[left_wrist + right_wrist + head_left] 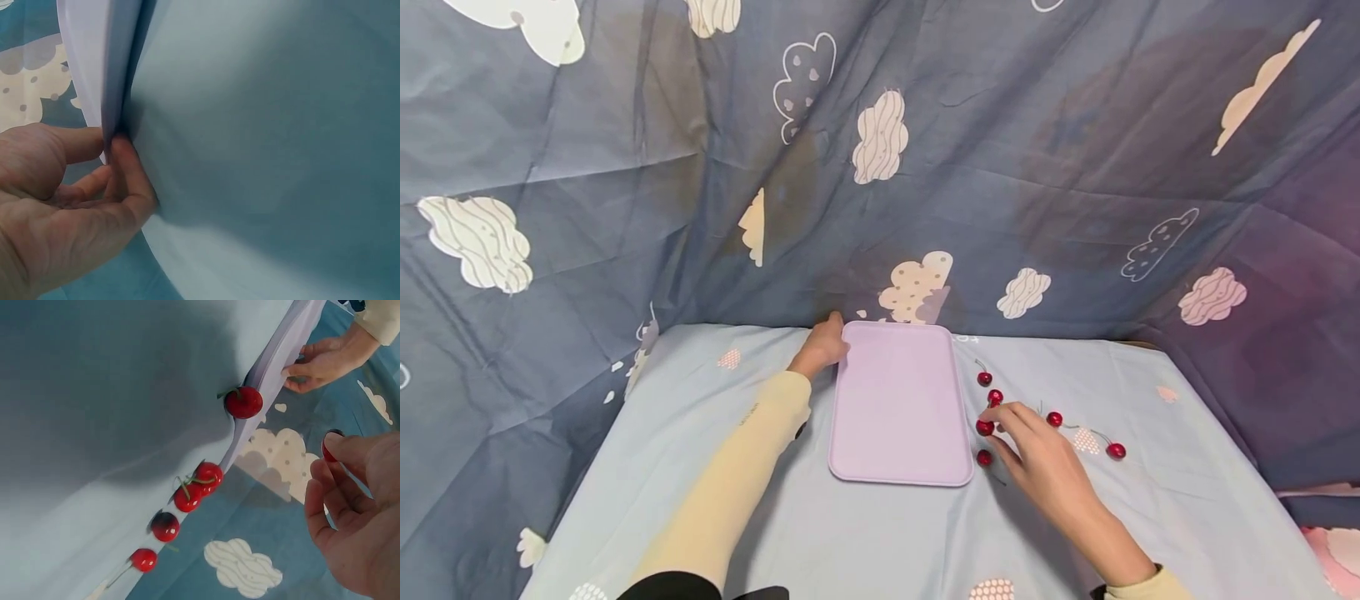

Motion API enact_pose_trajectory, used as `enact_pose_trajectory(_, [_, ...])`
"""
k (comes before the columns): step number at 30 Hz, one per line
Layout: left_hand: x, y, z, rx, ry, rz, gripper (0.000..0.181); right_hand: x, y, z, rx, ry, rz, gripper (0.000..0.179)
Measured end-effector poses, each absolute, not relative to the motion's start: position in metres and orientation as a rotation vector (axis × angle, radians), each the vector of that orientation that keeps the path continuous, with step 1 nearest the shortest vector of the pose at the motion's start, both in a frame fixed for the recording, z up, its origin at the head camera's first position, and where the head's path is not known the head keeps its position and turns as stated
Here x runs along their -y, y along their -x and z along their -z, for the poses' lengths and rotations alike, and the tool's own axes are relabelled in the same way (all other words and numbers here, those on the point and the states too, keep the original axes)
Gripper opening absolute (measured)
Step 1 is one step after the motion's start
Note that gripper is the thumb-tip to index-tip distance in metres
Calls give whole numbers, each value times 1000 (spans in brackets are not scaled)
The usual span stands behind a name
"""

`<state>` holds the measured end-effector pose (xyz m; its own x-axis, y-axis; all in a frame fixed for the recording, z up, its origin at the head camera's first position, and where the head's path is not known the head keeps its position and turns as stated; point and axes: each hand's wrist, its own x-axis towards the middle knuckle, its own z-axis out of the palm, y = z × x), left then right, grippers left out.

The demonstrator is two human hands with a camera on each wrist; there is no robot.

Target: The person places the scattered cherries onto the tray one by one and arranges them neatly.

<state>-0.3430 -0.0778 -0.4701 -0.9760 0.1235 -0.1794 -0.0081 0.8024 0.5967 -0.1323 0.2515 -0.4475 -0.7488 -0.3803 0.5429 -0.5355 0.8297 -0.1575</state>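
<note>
A pale lilac rectangular tray (898,400) lies on the light blue cloth. My left hand (824,343) is at its far left corner; in the left wrist view, thumb and fingers pinch the tray's rim (117,75). Just right of the tray, my right hand (1045,462) holds a dark red cherry (329,447) between thumb and fingertips, partly hidden by them. Around that hand lie several more stemmed cherries: one near the tray's right corner (984,457), others farther back (984,378) and to the right (1116,451).
The light blue cloth (880,542) covers the table, with pale printed shapes on it. Dark blue curtain fabric (962,192) with cloud prints hangs behind and at both sides.
</note>
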Motion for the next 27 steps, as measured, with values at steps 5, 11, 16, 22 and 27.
enact_pose_trajectory(5, [77, 341, 471, -2787, -60, -948, 51, -238, 151, 451, 2515, -719, -449, 42])
enact_pose_trajectory(11, [77, 340, 469, -2767, -12, -1016, 47, -215, 179, 446, 2587, -745, -576, 37])
enact_pose_trajectory(16, [75, 339, 467, -2788, 16, -996, 39, -193, 202, 443, 2630, -747, -756, 31])
enact_pose_trajectory(22, [73, 338, 462, -2764, 66, -1000, 28, -168, 237, 449, 2672, -714, -897, 28])
enact_pose_trajectory(27, [76, 339, 464, -2780, 61, -1001, 22, -152, 266, 453, 2680, -721, -962, 26])
